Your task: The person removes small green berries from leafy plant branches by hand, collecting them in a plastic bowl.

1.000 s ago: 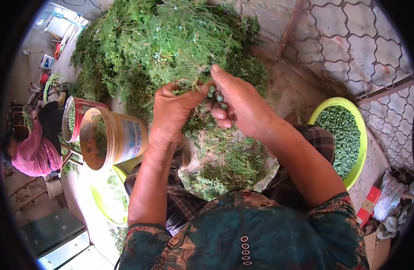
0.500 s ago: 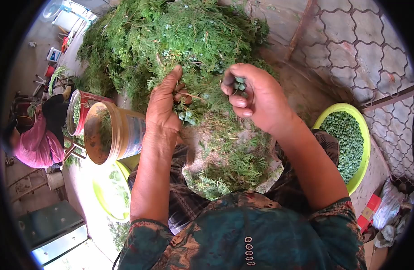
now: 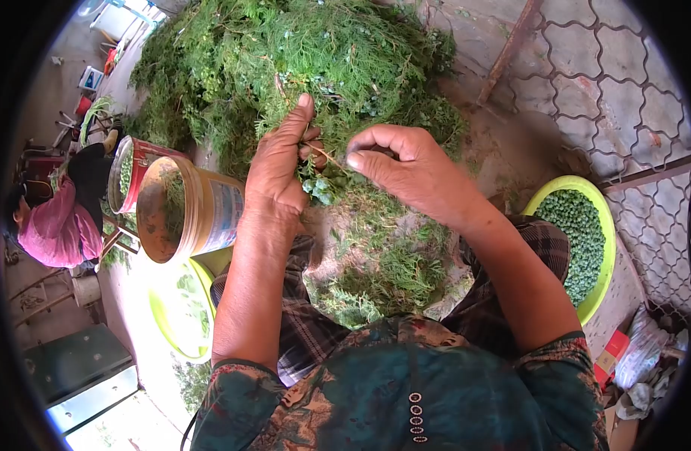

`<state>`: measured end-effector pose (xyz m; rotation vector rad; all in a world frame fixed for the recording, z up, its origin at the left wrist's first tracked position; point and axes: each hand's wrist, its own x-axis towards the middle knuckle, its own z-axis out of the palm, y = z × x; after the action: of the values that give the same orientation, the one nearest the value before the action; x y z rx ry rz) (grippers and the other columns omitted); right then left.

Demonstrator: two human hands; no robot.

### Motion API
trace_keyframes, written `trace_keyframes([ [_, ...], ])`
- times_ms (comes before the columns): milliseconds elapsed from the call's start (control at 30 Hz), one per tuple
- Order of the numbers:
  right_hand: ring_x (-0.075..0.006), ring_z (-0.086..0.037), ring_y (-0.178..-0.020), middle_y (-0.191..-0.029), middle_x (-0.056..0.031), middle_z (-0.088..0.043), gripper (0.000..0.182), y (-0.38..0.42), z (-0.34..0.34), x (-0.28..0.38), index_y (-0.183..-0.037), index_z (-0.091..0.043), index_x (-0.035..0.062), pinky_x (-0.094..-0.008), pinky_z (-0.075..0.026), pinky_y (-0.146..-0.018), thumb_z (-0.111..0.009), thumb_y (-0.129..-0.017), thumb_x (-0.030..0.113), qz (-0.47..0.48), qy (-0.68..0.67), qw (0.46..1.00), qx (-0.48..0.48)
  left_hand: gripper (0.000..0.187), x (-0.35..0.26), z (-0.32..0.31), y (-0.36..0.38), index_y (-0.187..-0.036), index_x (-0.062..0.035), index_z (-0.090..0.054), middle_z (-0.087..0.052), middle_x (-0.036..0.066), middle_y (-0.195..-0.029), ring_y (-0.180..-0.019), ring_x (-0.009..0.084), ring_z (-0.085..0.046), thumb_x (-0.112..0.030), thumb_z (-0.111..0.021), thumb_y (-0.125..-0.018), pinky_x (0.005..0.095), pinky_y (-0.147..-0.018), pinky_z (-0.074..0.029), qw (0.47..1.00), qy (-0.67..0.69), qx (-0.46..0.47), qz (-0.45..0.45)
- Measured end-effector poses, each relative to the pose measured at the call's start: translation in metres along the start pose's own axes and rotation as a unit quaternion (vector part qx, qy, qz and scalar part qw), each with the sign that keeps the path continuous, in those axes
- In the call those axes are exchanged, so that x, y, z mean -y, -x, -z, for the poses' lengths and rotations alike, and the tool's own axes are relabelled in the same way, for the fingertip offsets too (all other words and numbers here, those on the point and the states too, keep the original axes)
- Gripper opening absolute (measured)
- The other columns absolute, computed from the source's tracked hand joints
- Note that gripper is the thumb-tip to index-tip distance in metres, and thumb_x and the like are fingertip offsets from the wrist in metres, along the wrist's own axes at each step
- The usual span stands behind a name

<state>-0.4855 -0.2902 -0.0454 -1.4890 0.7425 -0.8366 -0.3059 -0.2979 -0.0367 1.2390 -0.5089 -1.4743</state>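
Observation:
My left hand is closed round a thin conifer sprig that bears blue-green cones, thumb pointing up. Close by on its right, my right hand is curled, its thumb and forefinger pinched at the sprig's outer end. The palm of that hand is turned away, so the green cones it held a moment ago are hidden. Just beyond both hands rises a large heap of cut conifer branches. Loose clippings lie below, between my knees.
At right stands a yellow-green basin full of green cones. To the left are a tipped bucket, a red bucket and another yellow-green basin. Farther left a person in pink sits.
My right hand has swung left and turned over, from beside the sprig with cones showing in its curled fingers to the sprig's end. My left hand keeps its hold.

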Motion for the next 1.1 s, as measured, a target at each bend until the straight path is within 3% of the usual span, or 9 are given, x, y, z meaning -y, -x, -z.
trace_keyframes([
  [233, -0.0076, -0.045, -0.063, -0.070, -0.0010, -0.053, 0.017, 0.000, -0.006, 0.003, -0.093, -0.056, -0.0020, -0.0256, -0.040, -0.057, -0.056, -0.088, 0.015, 0.045, 0.122, 0.990, -0.046, 0.033, 0.001, 0.004, -0.003, -0.090, -0.0026, -0.060, -0.050, 0.004, -0.076, -0.060, 0.0091, -0.042, -0.033, -0.069, -0.080, 0.0246, -0.050, -0.038, 0.998, -0.031, -0.033, -0.047],
  [400, -0.0230, -0.050, -0.055, -0.067, -0.0167, -0.054, 0.018, -0.001, -0.007, -0.008, -0.087, -0.053, -0.0015, -0.0353, -0.042, -0.055, -0.059, -0.083, 0.014, 0.107, 0.218, 0.967, -0.077, 0.035, 0.005, 0.002, -0.005, -0.087, -0.0013, -0.058, -0.050, 0.004, -0.075, -0.055, 0.0093, -0.041, -0.032, -0.071, -0.078, 0.0255, -0.048, -0.038, 0.998, 0.007, -0.032, -0.048],
  [533, -0.0160, -0.053, -0.066, -0.073, -0.0054, -0.055, 0.015, -0.001, -0.006, -0.005, -0.090, -0.052, -0.0021, -0.0292, -0.044, -0.062, -0.057, -0.084, 0.011, 0.083, 0.290, 0.952, -0.043, 0.025, 0.005, -0.006, 0.001, -0.086, -0.0086, -0.055, -0.046, -0.003, -0.070, -0.051, 0.0034, -0.037, -0.031, -0.066, -0.083, 0.0180, -0.047, -0.031, 0.998, -0.004, -0.055, -0.038],
  [633, -0.0152, -0.050, -0.055, -0.069, -0.0045, -0.053, 0.012, -0.002, -0.004, 0.007, -0.091, -0.051, 0.0004, -0.0277, -0.040, -0.050, -0.055, -0.084, 0.009, 0.084, 0.168, 0.982, -0.003, 0.024, 0.001, -0.013, 0.004, -0.083, -0.0087, -0.056, -0.047, -0.002, -0.069, -0.051, 0.0052, -0.039, -0.030, -0.067, -0.082, 0.0193, -0.045, -0.033, 0.990, -0.032, -0.130, -0.048],
  [667, -0.0125, -0.045, -0.049, -0.067, -0.0034, -0.051, 0.012, 0.001, 0.001, 0.020, -0.091, -0.051, 0.0024, -0.0260, -0.036, -0.045, -0.054, -0.084, 0.011, -0.035, -0.036, 0.998, 0.042, 0.024, -0.001, -0.007, -0.002, -0.083, -0.0087, -0.056, -0.047, -0.002, -0.069, -0.051, 0.0052, -0.039, -0.030, -0.067, -0.082, 0.0193, -0.045, -0.033, 0.990, -0.028, -0.131, -0.050],
  [700, -0.0098, -0.041, -0.044, -0.066, -0.0022, -0.049, 0.012, 0.003, 0.004, 0.029, -0.092, -0.051, 0.0044, -0.0242, -0.032, -0.040, -0.053, -0.085, 0.014, -0.153, -0.238, 0.956, 0.084, 0.024, -0.008, 0.001, -0.008, -0.084, -0.0088, -0.056, -0.047, -0.001, -0.069, -0.050, 0.0058, -0.040, -0.030, -0.067, -0.082, 0.0196, -0.043, -0.034, 0.990, 0.015, -0.128, -0.052],
  [800, -0.0047, -0.032, -0.041, -0.064, -0.0007, -0.045, 0.016, 0.006, 0.014, 0.020, -0.092, -0.051, 0.0077, -0.0201, -0.025, -0.036, -0.051, -0.086, 0.023, -0.134, -0.420, 0.896, 0.051, 0.023, -0.013, 0.008, -0.013, -0.085, -0.0105, -0.054, -0.046, -0.003, -0.066, -0.046, 0.0046, -0.040, -0.030, -0.065, -0.083, 0.0187, -0.038, -0.035, 0.988, 0.057, -0.132, -0.061],
  [900, -0.0041, -0.035, -0.044, -0.070, -0.0024, -0.048, 0.023, 0.003, 0.013, 0.015, -0.092, -0.051, 0.0083, -0.0172, -0.026, -0.037, -0.050, -0.089, 0.031, -0.152, -0.419, 0.895, 0.004, 0.029, -0.009, 0.006, -0.005, -0.080, -0.0059, -0.053, -0.050, 0.000, -0.068, -0.048, 0.0081, -0.042, -0.030, -0.069, -0.080, 0.0208, -0.040, -0.036, 0.998, 0.049, -0.013, -0.028],
  [1100, -0.0036, -0.037, -0.049, -0.077, -0.0024, -0.049, 0.025, 0.000, -0.001, 0.007, -0.090, -0.050, 0.0089, -0.0165, -0.027, -0.038, -0.060, -0.086, 0.032, -0.194, -0.337, 0.921, -0.030, 0.020, -0.006, -0.011, 0.005, -0.086, -0.0140, -0.052, -0.046, -0.006, -0.063, -0.042, 0.0007, -0.036, -0.030, -0.064, -0.084, 0.0134, -0.035, -0.031, 0.997, 0.043, -0.030, 0.049],
])
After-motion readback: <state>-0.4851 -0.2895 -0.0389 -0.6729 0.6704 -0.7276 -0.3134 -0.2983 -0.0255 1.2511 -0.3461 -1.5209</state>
